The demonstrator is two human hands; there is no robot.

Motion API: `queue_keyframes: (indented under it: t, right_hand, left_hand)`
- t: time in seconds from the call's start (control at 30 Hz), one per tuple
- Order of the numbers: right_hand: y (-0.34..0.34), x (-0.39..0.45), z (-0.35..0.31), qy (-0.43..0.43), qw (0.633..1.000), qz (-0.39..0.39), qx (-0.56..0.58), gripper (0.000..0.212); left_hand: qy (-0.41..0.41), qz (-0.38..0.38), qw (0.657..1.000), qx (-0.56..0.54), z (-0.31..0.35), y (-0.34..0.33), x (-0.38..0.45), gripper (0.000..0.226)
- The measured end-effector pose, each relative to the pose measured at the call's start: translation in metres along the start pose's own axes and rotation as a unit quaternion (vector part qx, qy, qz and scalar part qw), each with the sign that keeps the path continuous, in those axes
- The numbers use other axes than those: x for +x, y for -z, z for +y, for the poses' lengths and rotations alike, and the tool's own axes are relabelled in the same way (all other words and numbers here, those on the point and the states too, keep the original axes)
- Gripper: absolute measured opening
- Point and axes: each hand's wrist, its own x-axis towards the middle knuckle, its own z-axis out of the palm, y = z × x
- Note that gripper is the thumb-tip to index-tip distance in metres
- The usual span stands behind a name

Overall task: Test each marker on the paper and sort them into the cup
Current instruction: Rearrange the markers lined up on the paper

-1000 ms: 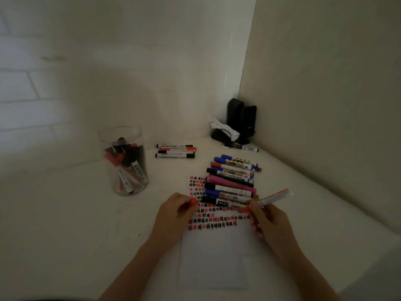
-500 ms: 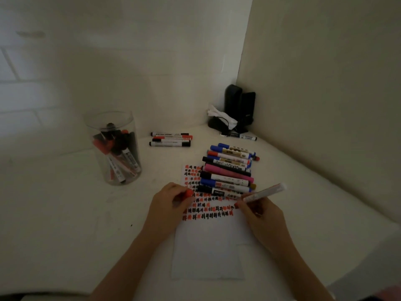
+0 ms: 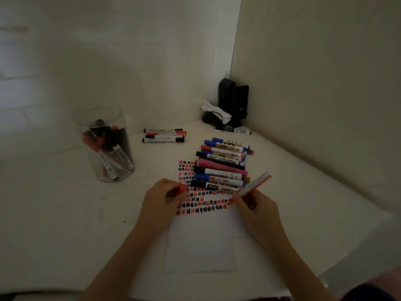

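Note:
A white sheet of paper (image 3: 201, 240) lies on the table, its upper half covered with rows of red and black test marks. My right hand (image 3: 255, 210) grips an uncapped red marker (image 3: 256, 184) with its tip on the paper at the right end of a row. At the paper's left edge my left hand (image 3: 161, 202) holds the marker's red cap (image 3: 181, 189). A clear plastic cup (image 3: 104, 144) stands at the left with several markers inside. A stack of several markers (image 3: 221, 166) lies across the top of the paper.
Three markers (image 3: 163, 135) lie side by side behind the paper near the back wall. In the corner stand black devices (image 3: 233, 103) with crumpled white paper (image 3: 214, 110) and one more marker (image 3: 236, 130). The table edge runs along the right.
The camera has tilted, shifting the scene. My right hand lowered the red marker's tip onto the paper and drew a fresh red mark at the right end of a row. The left hand keeps the cap.

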Motion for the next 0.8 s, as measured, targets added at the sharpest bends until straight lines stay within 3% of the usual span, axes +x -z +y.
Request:
queue_keyframes:
  t: [0.33,0.8]
  right_hand:
    - [-0.0010,-0.0002,0.0024,0.000,1.000,-0.006,-0.001,0.011]
    - [0.0000,-0.0019,-0.0020,-0.005,1.000,-0.006,0.002,0.008]
  left_hand:
    - [0.003,-0.008,1.000,-0.002,0.0011,0.0019,-0.0013,0.021]
    - [0.022,-0.030,0.996,-0.086,0.0063,0.0048,-0.0028,0.014]
